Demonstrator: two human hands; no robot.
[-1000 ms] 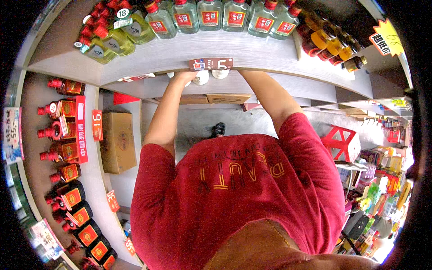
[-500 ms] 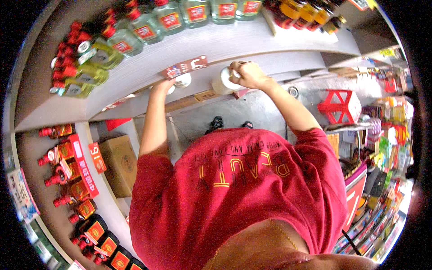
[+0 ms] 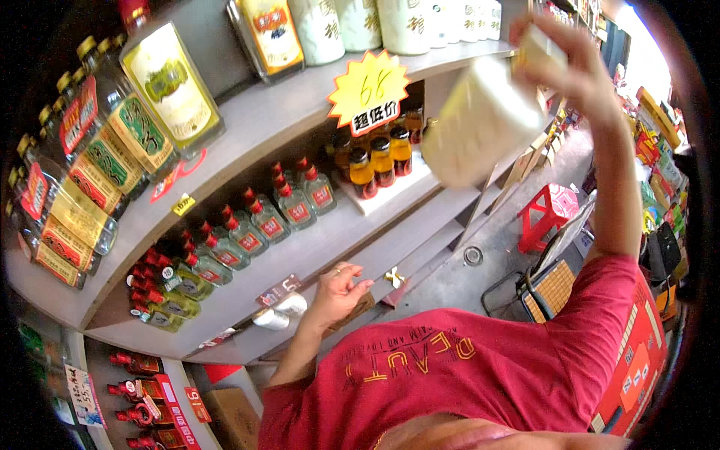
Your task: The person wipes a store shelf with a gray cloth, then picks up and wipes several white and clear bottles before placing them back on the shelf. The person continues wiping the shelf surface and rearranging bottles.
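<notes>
High at the right, my right hand (image 3: 581,71) grips a large white ceramic-looking bottle (image 3: 484,124) by its cap end. The bottle is tilted and a little blurred, held in front of the shelves. My left hand (image 3: 337,292) is lower down near the middle, fingers loosely bent and apart, with nothing in them. Close by it on a low shelf are two white bottles (image 3: 291,305), partly behind a brown price card (image 3: 277,290). Several white bottles with dark lettering (image 3: 405,28) stand in a row on the upper shelf.
A yellow starburst price sign (image 3: 369,88) hangs off the upper shelf's edge. Clear red-capped bottles (image 3: 268,221) and amber bottles (image 3: 381,161) line the shelf below. Tall liquor bottles (image 3: 172,82) crowd the left. A red stool (image 3: 547,214) and a wicker-seat chair (image 3: 551,289) stand at right.
My right hand has lifted the white bottle from the low shelf up to the upper right. My left hand has drawn back from the low white bottles. The view has turned, showing the upper shelf.
</notes>
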